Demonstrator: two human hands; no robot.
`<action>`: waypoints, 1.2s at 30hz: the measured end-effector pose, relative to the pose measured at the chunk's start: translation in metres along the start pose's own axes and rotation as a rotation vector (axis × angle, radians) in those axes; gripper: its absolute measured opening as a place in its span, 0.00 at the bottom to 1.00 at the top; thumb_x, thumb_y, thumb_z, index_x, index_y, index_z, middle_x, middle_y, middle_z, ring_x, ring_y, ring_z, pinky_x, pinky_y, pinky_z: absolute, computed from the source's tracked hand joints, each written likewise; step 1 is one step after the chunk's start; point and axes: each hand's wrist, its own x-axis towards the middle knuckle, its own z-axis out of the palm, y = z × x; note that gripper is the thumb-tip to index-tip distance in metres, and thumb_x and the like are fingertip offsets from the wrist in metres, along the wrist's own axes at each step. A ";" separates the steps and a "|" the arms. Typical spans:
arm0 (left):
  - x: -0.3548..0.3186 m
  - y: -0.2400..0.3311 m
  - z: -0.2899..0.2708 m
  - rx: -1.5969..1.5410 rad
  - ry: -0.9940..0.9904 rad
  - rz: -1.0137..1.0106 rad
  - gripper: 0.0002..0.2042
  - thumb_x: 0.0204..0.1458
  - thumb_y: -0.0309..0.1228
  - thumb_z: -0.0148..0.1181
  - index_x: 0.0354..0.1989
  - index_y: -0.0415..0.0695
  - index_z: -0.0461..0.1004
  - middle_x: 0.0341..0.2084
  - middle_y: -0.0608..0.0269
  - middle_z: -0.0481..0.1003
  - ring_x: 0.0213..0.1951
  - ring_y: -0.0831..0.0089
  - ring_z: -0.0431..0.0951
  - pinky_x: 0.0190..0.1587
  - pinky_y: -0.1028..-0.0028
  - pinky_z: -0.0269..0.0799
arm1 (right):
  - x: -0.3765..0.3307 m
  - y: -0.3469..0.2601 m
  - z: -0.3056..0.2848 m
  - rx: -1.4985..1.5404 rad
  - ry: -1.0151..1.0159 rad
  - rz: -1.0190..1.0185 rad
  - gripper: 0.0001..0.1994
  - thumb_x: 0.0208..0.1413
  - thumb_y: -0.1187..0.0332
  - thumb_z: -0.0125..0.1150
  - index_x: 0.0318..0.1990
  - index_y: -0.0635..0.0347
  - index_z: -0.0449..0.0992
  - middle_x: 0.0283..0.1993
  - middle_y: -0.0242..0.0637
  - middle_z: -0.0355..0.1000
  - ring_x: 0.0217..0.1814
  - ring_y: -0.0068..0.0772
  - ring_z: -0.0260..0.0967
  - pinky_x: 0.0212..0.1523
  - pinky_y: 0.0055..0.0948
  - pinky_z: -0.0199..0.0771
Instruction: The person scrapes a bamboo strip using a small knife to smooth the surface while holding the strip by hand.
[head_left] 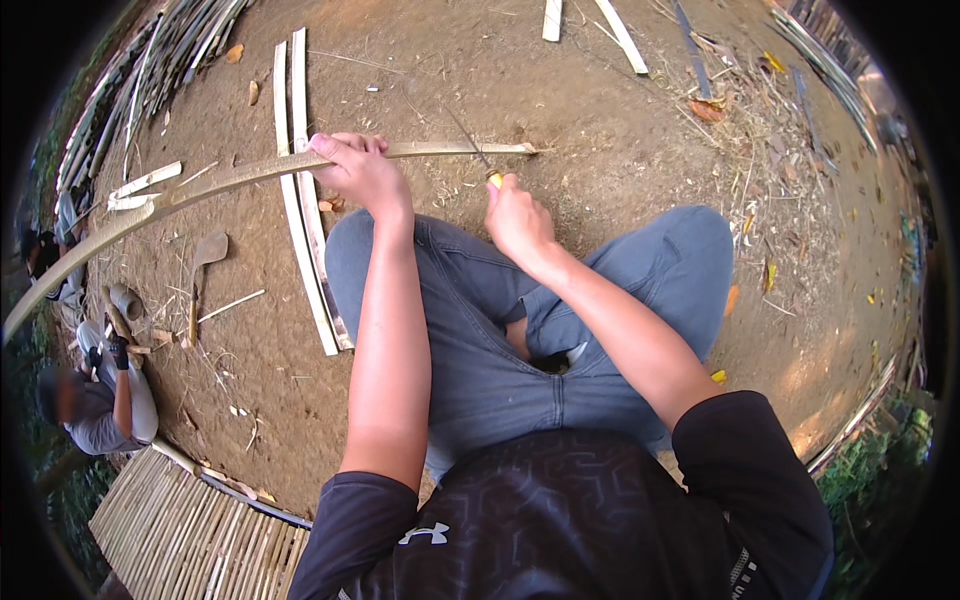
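A long pale bamboo strip (pixel 250 172) runs from the far left edge across in front of my knees, its end just beyond my right hand. My left hand (pixel 362 172) is closed around it, thumb along the top. My right hand (pixel 520 220) grips the yellow handle of a long, thin-bladed tool (pixel 466 134). Its blade crosses the strip near the strip's right end; whether they touch, I cannot tell. The blade shows nearly edge-on, so knife or saw is unclear.
Split bamboo strips (pixel 291 210) lie on the dirt by my left knee. A broad-bladed tool (pixel 209 250) lies further left, near a seated person (pixel 105 400). Bamboo poles (pixel 170 75) are heaped at the far left; a slatted bamboo platform (pixel 200 520) stands behind left.
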 end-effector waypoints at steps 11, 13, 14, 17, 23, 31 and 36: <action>-0.007 0.002 0.006 -0.005 -0.056 0.058 0.17 0.71 0.40 0.36 0.29 0.46 0.52 0.18 0.68 0.57 0.18 0.78 0.60 0.23 0.73 0.66 | 0.012 0.024 -0.003 -0.112 0.091 -0.012 0.17 0.70 0.58 0.41 0.44 0.66 0.66 0.24 0.49 0.77 0.27 0.51 0.79 0.24 0.46 0.79; -0.004 0.004 0.004 -0.019 -0.028 0.042 0.17 0.71 0.40 0.36 0.28 0.46 0.53 0.17 0.68 0.57 0.18 0.78 0.61 0.23 0.73 0.66 | 0.006 0.011 -0.014 -0.083 0.031 -0.060 0.17 0.69 0.58 0.43 0.42 0.65 0.67 0.23 0.49 0.77 0.27 0.51 0.79 0.24 0.45 0.79; -0.002 0.002 0.002 -0.023 -0.034 0.042 0.17 0.71 0.39 0.36 0.28 0.46 0.53 0.17 0.68 0.57 0.18 0.78 0.61 0.23 0.73 0.66 | -0.001 -0.011 -0.025 -0.053 0.002 -0.078 0.17 0.69 0.57 0.43 0.42 0.65 0.67 0.24 0.49 0.77 0.27 0.50 0.79 0.24 0.45 0.79; -0.010 0.005 0.001 0.025 -0.067 0.049 0.17 0.71 0.40 0.35 0.28 0.46 0.52 0.17 0.68 0.57 0.18 0.78 0.60 0.23 0.72 0.66 | -0.010 -0.004 -0.012 -0.152 0.090 -0.157 0.17 0.69 0.57 0.43 0.43 0.65 0.67 0.23 0.46 0.77 0.27 0.48 0.79 0.23 0.43 0.79; -0.006 0.006 0.001 -0.002 -0.043 0.040 0.18 0.71 0.41 0.35 0.27 0.46 0.53 0.16 0.69 0.57 0.17 0.78 0.62 0.23 0.73 0.67 | -0.011 -0.016 -0.032 -0.125 0.005 -0.163 0.18 0.70 0.56 0.42 0.45 0.66 0.68 0.28 0.52 0.78 0.29 0.48 0.80 0.24 0.44 0.79; -0.009 0.003 0.000 0.033 -0.053 0.013 0.16 0.71 0.41 0.35 0.30 0.47 0.51 0.18 0.68 0.56 0.18 0.76 0.59 0.25 0.70 0.68 | 0.007 0.022 -0.001 -0.079 0.004 -0.026 0.17 0.69 0.56 0.43 0.42 0.65 0.67 0.25 0.49 0.78 0.27 0.48 0.79 0.24 0.45 0.78; 0.001 -0.004 -0.012 0.016 -0.037 -0.007 0.16 0.71 0.42 0.35 0.30 0.47 0.51 0.18 0.68 0.56 0.19 0.75 0.60 0.26 0.69 0.68 | -0.003 -0.008 -0.013 -0.142 -0.051 -0.106 0.18 0.69 0.55 0.43 0.41 0.64 0.67 0.27 0.49 0.78 0.30 0.51 0.80 0.28 0.47 0.79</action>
